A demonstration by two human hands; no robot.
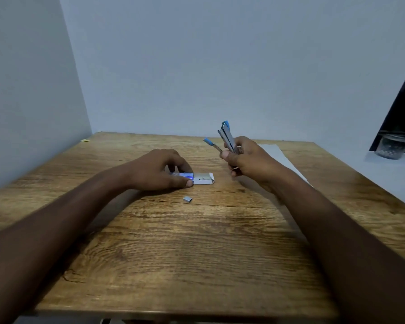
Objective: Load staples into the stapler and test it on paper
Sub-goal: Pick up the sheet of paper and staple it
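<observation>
My right hand point(248, 160) holds a metal stapler point(228, 137) with blue tips, lifted above the table and tilted upright; its arms are spread apart, one blue-tipped part pointing left. My left hand point(159, 170) rests on the table and grips a small white and blue staple box point(202, 178), whose right end is pulled open with staples showing inside. A short loose strip of staples point(187, 199) lies on the wood just in front of the box. A white sheet of paper point(276, 155) lies flat behind my right hand, partly hidden by it.
The wooden table point(197, 253) stands in a corner with walls to the left and behind. A glass tumbler point(393, 146) stands on a white ledge at the far right. A small yellow scrap point(85, 140) lies at the table's back left corner.
</observation>
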